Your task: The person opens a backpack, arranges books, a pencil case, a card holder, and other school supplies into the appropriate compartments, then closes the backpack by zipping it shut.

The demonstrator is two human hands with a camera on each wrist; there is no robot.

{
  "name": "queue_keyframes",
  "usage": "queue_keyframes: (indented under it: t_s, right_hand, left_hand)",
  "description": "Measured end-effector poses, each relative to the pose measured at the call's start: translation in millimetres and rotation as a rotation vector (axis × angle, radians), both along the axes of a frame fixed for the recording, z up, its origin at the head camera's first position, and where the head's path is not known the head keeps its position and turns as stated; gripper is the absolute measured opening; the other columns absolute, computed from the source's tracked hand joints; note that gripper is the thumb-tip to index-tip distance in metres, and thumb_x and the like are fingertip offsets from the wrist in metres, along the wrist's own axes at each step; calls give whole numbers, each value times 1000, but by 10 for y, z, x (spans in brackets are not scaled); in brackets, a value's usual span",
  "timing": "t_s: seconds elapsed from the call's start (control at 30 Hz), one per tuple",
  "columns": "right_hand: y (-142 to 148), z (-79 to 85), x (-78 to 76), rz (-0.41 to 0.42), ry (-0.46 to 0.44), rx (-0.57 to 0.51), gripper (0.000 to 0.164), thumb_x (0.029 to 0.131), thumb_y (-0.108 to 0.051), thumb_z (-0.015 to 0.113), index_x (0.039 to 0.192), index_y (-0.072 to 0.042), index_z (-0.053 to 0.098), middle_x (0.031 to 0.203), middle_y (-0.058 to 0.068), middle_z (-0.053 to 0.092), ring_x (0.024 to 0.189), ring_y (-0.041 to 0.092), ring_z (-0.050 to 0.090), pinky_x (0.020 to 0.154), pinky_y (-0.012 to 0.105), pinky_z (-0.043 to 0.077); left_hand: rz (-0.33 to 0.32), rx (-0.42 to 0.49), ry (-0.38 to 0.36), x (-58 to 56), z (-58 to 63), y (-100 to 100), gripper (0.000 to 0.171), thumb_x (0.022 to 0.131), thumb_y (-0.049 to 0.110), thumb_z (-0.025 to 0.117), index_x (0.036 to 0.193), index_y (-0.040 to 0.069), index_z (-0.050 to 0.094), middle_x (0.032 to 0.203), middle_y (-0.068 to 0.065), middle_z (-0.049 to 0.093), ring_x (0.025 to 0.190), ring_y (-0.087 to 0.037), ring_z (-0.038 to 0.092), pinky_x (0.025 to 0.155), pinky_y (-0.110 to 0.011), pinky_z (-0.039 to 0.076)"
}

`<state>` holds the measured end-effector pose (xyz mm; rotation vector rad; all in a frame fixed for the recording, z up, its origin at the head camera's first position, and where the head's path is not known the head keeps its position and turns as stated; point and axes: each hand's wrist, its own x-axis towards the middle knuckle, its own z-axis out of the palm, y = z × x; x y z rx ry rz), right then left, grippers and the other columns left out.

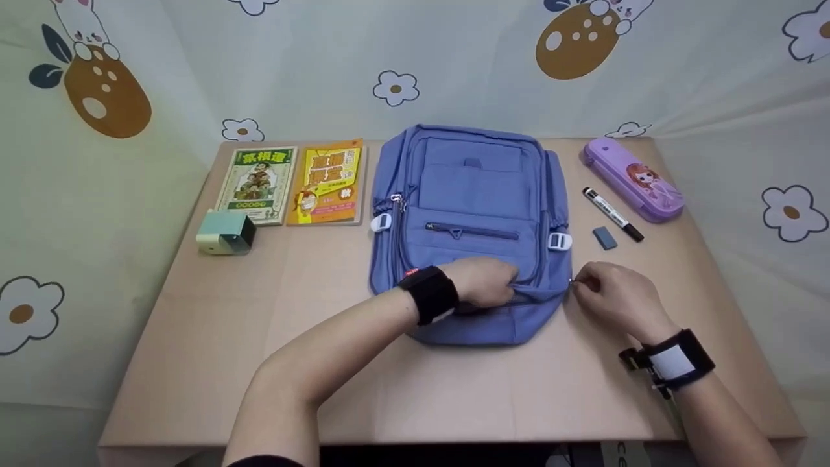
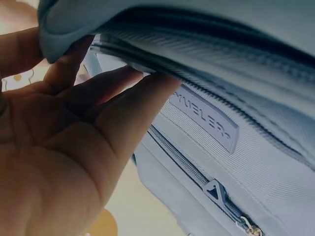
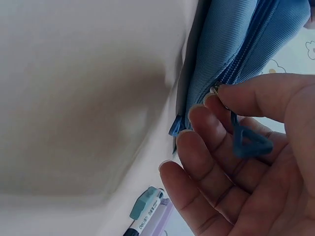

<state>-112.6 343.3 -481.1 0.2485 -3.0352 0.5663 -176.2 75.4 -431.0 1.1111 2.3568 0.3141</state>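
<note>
A blue backpack (image 1: 480, 188) lies flat on the table, its front side up. My left hand (image 1: 483, 282) grips the fabric edge along its lower front zipper. In the left wrist view that fabric fold (image 2: 64, 29) runs between the fingers of the left hand (image 2: 64, 128), above a label and a second zipper (image 2: 182, 162). At the bag's lower right side my right hand (image 1: 616, 295) pinches a zipper slider (image 3: 215, 89) between thumb and index finger. From the slider a blue triangular pull (image 3: 251, 143) hangs in front of the palm of the right hand (image 3: 246, 172).
Left of the bag lie a green book (image 1: 256, 185) and a yellow book (image 1: 327, 185), with a mint-and-black box (image 1: 225, 232) before them. On the right are a purple pencil case (image 1: 632, 178), a marker (image 1: 613, 214) and a grey-blue eraser (image 1: 604, 238).
</note>
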Motion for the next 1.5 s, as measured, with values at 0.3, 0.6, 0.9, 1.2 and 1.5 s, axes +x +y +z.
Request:
queue_keyframes:
  t_s: [0.3,0.6,0.9,1.2,1.5]
  right_hand:
    - [-63,25,91,-4,58,-3,5,89,-15,71,89,-12,75,84,2,70,73,22,63,65,44,52]
    - [-207,139,221,12,47,13,5,88,-14,74,88,-10,75,81,1,69,69,19,61,62,42,51]
    - [-290,158,286,26,57,20,4,89,-14,73,87,-11,73,78,0,68,67,17,61,61,43,51]
    - [-273,97,298,37,-25,-15,10,95,-7,67,99,-3,75,92,13,75,82,35,71,75,54,55]
    - [-308,58,336,41,-9,10,11,95,-13,68,90,-7,74,81,6,72,70,25,66,65,49,54]
  left_hand:
    - [-32,20,-56,-118,58,-60,7,98,16,58,96,9,58,94,-4,60,87,-20,57,81,-35,49]
    - [-52,36,-49,-148,80,-82,10,99,19,60,96,9,60,92,-2,59,85,-18,56,78,-32,48]
    - [-40,31,-40,-126,96,-76,10,98,18,60,94,10,60,90,-2,59,83,-18,56,77,-33,48]
    - [-45,20,-34,-111,79,-59,10,99,18,60,96,9,59,91,-2,59,85,-19,56,80,-34,48]
    - [-54,23,-38,-108,71,-55,10,98,18,60,93,10,58,89,-2,58,84,-19,56,79,-34,48]
